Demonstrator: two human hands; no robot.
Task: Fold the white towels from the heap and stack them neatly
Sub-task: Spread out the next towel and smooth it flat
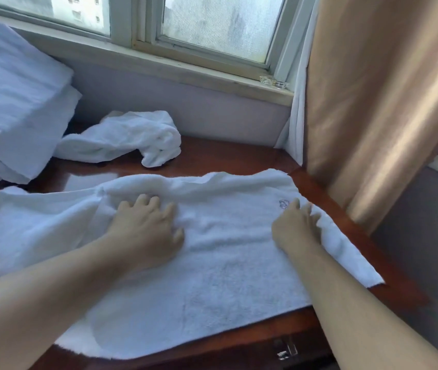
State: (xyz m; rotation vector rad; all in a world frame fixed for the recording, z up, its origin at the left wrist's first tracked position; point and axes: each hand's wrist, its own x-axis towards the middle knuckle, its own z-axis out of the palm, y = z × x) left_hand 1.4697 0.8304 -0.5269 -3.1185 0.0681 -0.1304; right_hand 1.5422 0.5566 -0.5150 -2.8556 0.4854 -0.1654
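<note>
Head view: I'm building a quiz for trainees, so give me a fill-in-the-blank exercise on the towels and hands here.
1. The left hand presses on the spread towel, while the right hand grips its ____ edge.
2. The crumpled towel lies behind it, below the ____.
3. The folded stack sits at the far ____ of the table.
Missing words: right; window; left.

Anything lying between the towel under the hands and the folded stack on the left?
A crumpled towel lies against the stack, on its right, behind the spread towel. The spread towel's left end lies just before the stack, nothing visible between.
</note>
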